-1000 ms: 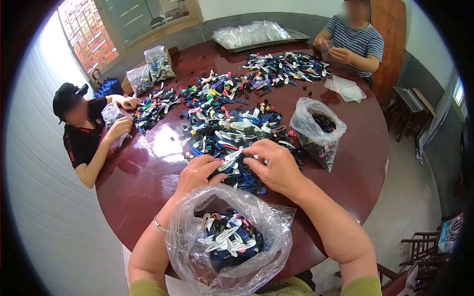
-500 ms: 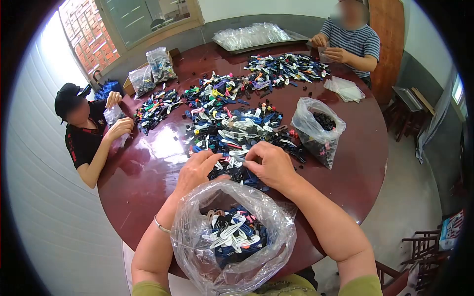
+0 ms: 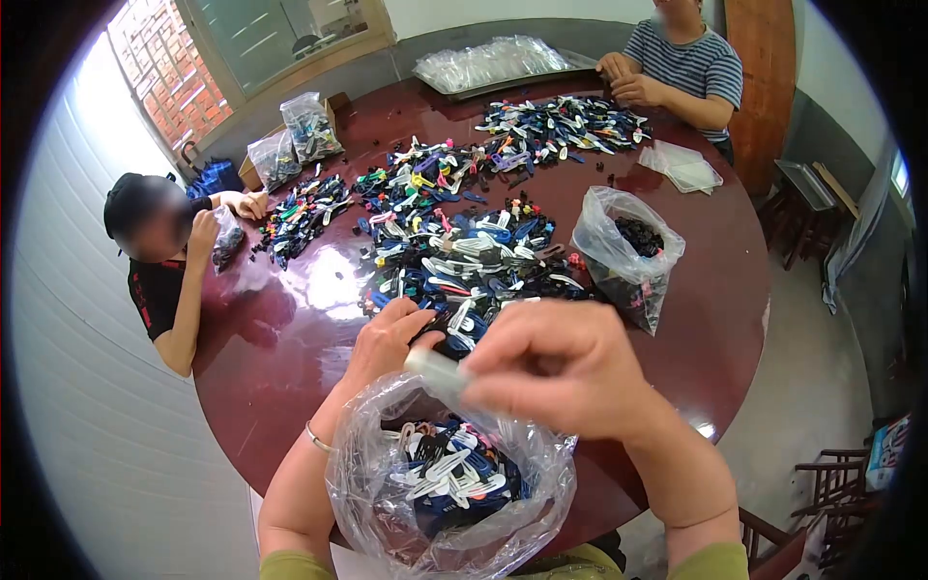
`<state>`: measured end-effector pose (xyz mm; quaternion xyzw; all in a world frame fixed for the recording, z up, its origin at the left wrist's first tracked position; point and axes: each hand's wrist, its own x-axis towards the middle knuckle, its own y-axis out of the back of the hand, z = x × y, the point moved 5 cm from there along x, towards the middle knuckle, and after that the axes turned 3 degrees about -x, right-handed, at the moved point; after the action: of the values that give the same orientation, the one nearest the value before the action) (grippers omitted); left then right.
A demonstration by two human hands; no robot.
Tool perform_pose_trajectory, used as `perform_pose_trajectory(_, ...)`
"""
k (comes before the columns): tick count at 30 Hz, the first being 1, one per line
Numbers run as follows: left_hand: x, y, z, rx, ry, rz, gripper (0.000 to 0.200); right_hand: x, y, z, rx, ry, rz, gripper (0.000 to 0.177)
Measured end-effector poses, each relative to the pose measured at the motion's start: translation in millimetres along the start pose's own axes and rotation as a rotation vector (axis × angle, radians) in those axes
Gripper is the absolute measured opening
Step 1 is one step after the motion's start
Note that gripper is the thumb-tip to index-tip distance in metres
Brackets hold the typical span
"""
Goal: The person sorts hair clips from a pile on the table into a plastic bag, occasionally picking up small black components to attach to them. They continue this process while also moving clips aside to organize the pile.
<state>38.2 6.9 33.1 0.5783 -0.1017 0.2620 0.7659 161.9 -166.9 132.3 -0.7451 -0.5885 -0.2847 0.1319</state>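
Note:
A large pile of hair clips, mostly white, black and blue, lies on the table in front of me. My left hand is at the near left edge of the pile, fingers bent; what they hold, if anything, is hidden. My right hand is raised above the far right rim of the open clear bag, pinching a pale clip, blurred by motion. Inside the clear plastic bag, between my forearms, are white, black, blue and brown clips.
Round dark red table. An open bag of dark pieces stands right. Filled bags and a tray of clear bags are at the back. One person sits left, another back right.
My right hand has lifted from the pile and moved toward me over the bag with a pale clip. The left person's hands have shifted apart around their bag.

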Motion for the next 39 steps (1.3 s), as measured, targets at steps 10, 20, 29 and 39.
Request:
perform_pose_trajectory(10, 13, -3, 17, -0.096, 0.0, 0.11, 0.023, -6, 7, 95, -0.759, -0.117, 0.073, 0.02)
perform_pose_trajectory(20, 8, 5, 17, -0.051, -0.016, 0.051, 0.029, -5, -6, 107, -0.825, -0.145, -0.038, 0.012)
perform_pose_trajectory(29, 4, 9, 16, 0.013, 0.064, 0.06, 0.029, -7, -9, 110, -0.823, -0.134, -0.034, 0.011)
perform_pose_trajectory(39, -3, 9, 17, 0.018, -0.022, 0.04, 0.024, 1, 18, 67, -0.132, -0.36, 0.224, 0.009)
